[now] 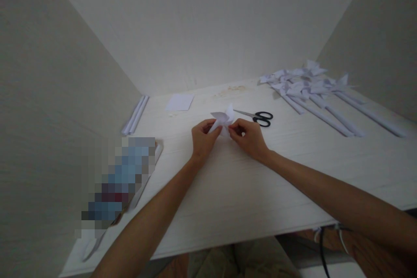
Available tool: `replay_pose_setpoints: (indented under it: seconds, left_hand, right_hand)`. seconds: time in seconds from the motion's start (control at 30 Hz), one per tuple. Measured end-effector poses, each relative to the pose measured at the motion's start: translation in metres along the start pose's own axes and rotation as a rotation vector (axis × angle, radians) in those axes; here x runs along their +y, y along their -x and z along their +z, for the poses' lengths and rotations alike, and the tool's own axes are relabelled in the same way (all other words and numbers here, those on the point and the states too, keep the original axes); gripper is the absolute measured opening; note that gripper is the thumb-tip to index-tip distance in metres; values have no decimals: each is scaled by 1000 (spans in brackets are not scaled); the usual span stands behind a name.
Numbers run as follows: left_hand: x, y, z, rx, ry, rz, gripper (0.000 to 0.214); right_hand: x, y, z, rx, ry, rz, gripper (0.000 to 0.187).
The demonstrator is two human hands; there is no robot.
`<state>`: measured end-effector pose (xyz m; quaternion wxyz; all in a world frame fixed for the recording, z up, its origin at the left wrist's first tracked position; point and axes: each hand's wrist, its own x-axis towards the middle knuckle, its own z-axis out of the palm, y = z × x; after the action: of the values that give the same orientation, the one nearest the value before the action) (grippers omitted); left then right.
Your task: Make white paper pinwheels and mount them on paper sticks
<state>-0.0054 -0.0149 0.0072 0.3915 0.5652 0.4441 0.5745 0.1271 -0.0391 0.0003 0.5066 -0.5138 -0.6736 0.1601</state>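
Between my two hands, above the middle of the white table, is a folded white paper pinwheel [222,117] with its blades sticking up. My left hand [205,138] is closed on its left side, thumb and fingers pinching the paper. On the right side, my right hand [247,135] pinches at the lower edge of the pinwheel, fingertips together. The exact spot under the right fingertips is too small to make out. Just behind my right hand lies a pair of scissors [262,117] with black handles, its blades pointing left.
Several finished paper pinwheels on rolled paper sticks [321,108] lie at the back right. A square sheet of white paper [180,102] rests at the back left, near rolled paper tubes [136,115]. A blurred-out item [124,180] lies along the left wall. Walls enclose the table [208,208] on three sides.
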Motion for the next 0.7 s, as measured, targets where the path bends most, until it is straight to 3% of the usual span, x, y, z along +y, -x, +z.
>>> replay_pose_setpoints:
  seconds: [0.13,0.47,0.7]
  left_hand:
    - [-3,-2,1,-29,4,5,14]
    - [-4,-3,-1,30,89,-80,12]
    - [-4,-3,-1,11,-11,-93,17]
  right_hand:
    - [-1,0,-1,9,14,-36,9]
    - [2,-1,-1,12,62,-93,11]
    - [5,-1,-1,16,92,-159,14]
